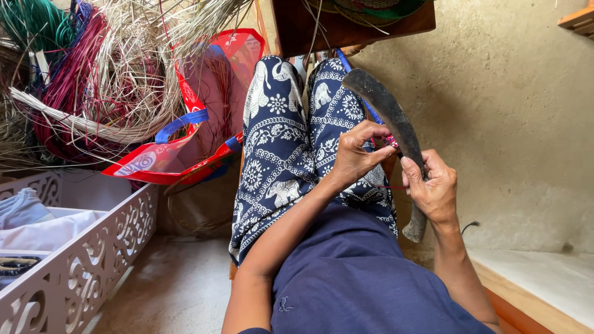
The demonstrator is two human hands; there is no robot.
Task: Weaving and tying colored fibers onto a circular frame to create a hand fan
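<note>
At the near left stands a white openwork basket [93,260] with pale folded cloth [37,226] lying inside it. Beyond it, at the far left, a tangle of straw-coloured, red and green reed strips [93,80] is heaped up, and just to its right a red carrier bag with blue handles [185,136] sags open on the floor, more strips poking out of it. Further right the person's legs stretch away in dark blue trousers printed with white elephants [278,148], feet hidden under the edge of a dark wooden stool [346,25] at the far side. Over the right thigh the left hand [357,151] is curled, its fingertips pinched narrowly around a thin red and blue strip [390,141] that runs up along the leg. Touching that same spot is a curved knife [390,117] with a dark, worn blade arching away toward the stool. The right hand [433,188] is wrapped firmly around the knife where blade meets handle, the thumb pressed along the back of it, and the pale handle end pokes out below the palm. Behind, on the right, rises a rough plastered wall [513,111], and at the near right corner lies a low ledge with a wooden edge [532,297].
</note>
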